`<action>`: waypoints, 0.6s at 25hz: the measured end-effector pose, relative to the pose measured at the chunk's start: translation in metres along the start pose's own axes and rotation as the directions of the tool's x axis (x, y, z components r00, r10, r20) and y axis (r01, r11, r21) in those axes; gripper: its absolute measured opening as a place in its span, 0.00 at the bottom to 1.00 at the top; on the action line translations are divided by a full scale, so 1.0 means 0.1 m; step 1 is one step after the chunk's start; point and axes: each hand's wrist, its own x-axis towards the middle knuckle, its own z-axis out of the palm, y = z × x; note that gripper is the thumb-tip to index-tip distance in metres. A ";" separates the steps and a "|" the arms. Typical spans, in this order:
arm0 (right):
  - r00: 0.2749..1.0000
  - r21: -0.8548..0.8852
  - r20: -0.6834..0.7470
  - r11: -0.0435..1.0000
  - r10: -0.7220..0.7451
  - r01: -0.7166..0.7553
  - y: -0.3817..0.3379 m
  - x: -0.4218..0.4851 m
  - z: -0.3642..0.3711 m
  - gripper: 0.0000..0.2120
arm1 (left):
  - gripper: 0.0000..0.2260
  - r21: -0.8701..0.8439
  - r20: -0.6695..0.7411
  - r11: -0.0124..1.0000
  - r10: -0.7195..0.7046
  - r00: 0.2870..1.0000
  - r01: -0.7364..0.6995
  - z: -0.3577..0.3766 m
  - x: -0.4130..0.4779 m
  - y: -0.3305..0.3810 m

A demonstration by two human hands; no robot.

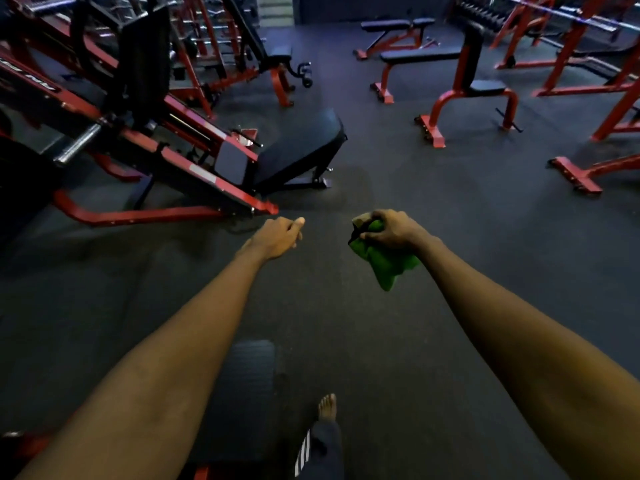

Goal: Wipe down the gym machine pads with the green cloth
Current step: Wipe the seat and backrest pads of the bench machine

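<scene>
You stand on the dark floor [450, 244] just short of the red-framed leg press [194, 171], both arms stretched ahead. Your right hand [391, 230] grips the one green cloth [384, 268], bunched in curled fingers with its loose end hanging below the fist, to the right of the leg press and touching none of it. Your left hand [277, 237] hangs loosely curled and holds nothing, close to the near foot of the leg press.

No pad is under the cloth, so the wiping appears to be on hold; whether any pad has been cleaned cannot be read from the dim surfaces.

By count: one cloth, two hands, one bare foot [327, 407]. The leg press shows one large black back pad [301, 147] and one small pad [230, 162]. At least four padded benches [420, 56] wait beyond the leg press, and one more dark pad [249, 372] lies on its near side, by your foot.
</scene>
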 end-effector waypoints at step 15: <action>0.996 -0.038 -0.072 0.998 -0.042 0.040 -0.26 3.57 -1.37 0.23 | 0.23 -0.050 -0.093 0.999 0.006 0.996 -0.010 -0.93 3.64 -0.25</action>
